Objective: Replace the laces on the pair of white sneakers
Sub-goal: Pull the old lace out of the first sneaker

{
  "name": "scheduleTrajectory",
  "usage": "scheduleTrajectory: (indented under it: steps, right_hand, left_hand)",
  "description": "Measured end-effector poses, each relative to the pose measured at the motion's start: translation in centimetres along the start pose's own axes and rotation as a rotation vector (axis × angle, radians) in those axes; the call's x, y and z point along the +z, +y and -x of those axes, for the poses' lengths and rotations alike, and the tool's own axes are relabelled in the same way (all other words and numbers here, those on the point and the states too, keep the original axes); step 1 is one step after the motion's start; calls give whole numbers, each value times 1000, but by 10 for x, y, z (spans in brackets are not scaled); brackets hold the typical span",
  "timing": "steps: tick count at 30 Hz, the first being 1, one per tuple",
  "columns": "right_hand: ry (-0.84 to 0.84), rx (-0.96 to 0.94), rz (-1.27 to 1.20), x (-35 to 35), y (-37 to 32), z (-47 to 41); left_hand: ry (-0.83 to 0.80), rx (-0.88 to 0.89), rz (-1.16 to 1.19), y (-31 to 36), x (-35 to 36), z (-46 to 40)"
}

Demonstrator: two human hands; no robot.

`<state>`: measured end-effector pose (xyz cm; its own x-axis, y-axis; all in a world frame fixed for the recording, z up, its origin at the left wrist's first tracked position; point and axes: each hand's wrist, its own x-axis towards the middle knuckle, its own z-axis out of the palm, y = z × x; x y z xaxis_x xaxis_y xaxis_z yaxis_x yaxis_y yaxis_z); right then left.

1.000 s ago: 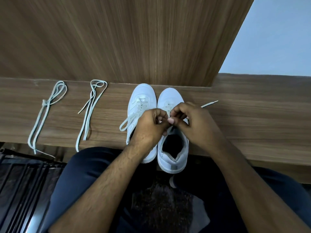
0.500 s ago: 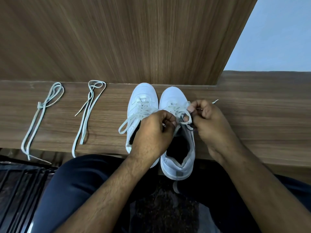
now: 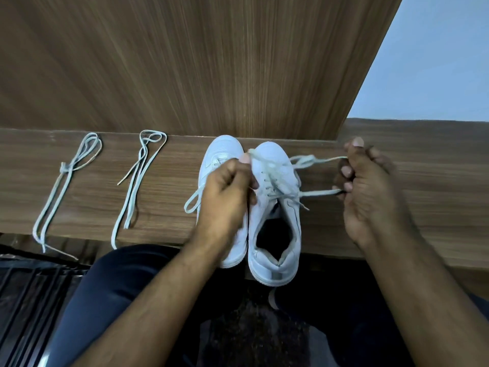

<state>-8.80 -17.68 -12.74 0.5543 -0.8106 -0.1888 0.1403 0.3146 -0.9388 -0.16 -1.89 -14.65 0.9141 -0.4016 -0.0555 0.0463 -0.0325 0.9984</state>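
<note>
Right hand (image 3: pixel 370 192) moved right, drawing lace (image 3: pixel 317 193) sideways.

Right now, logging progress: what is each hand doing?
Left hand: pinches the right white sneaker's white lace.
Right hand: grips that lace's pulled-out strands.

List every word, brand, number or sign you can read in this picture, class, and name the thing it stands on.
None can be read.
Right sneaker: no legible brand or number; a grey patch at the heel shows no text.
Left sneaker: stitched lines only, partly hidden by the left hand.
Spare laces and wooden shelf: no print.
</note>
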Motion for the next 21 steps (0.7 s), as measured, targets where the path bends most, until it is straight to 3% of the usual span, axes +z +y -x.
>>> scheduleTrajectory:
  steps: [4, 6, 8, 10, 12, 14, 16, 19, 21]
  right_hand:
    - [-72, -18, -195, -2, -7, -1]
    - [-98, -148, -155, -2, -11, -2]
    - [-35, -360, 162, -4, -12, -4]
    - [11, -552, 643, -7, -8, -7]
    - [-23, -519, 994, -13, 0, -11]
    - [-23, -388, 1227, -17, 9, -15]
    - [13, -403, 1376, -17, 10, -16]
    - [78, -568, 1321, -19, 1, -20]
    - [16, -562, 1198, -21, -2, -22]
  left_hand:
    - [-41, -123, 280, 13, -15, -4]
    - [-114, -8, 84, 11, -14, 2]
    - [-223, 284, -366, -1, -10, 9]
    - [-329, 500, -776, -14, -6, 13]
    - [-338, 564, -927, -19, -4, 11]
    - [-316, 567, -899, -20, -5, 9]
    - [-311, 562, -859, -19, -4, 9]
    - [-288, 553, -762, -18, -3, 9]
    - [-258, 422, -535, -15, -4, 9]
